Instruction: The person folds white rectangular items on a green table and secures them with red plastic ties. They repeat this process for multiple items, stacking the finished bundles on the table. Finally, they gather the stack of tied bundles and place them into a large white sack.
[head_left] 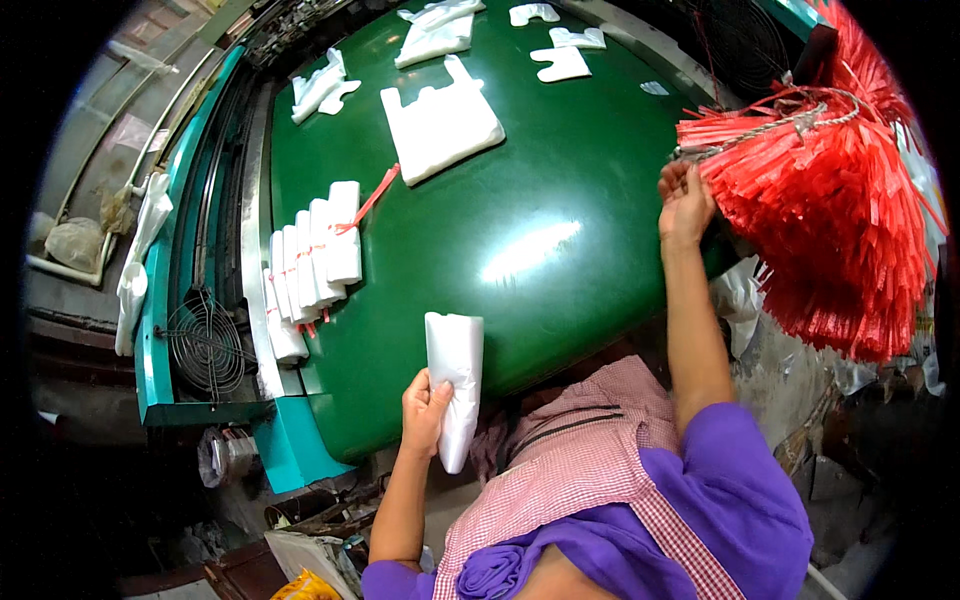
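My left hand [424,412] is closed round a folded bundle of white plastic bags [456,370], thumb across its front, held upright at the near edge of the green table [560,290]. On the right, my right hand [684,205] is raised beside the hanging bunch of red plastic strips [810,220]. Its fingers are loosely bent and a little apart, with the tips close to the bunch's left end, and no strip shows in the palm. A grey rope [770,125] runs round the bunch.
Several white bag bundles tied with red strips [310,250] lie in a row at the table's left. Farther back are a flat stack of white bags [440,122], more bags [437,35] and white offcuts [562,64]. A teal machine frame with a round fan guard [207,345] borders the left side.
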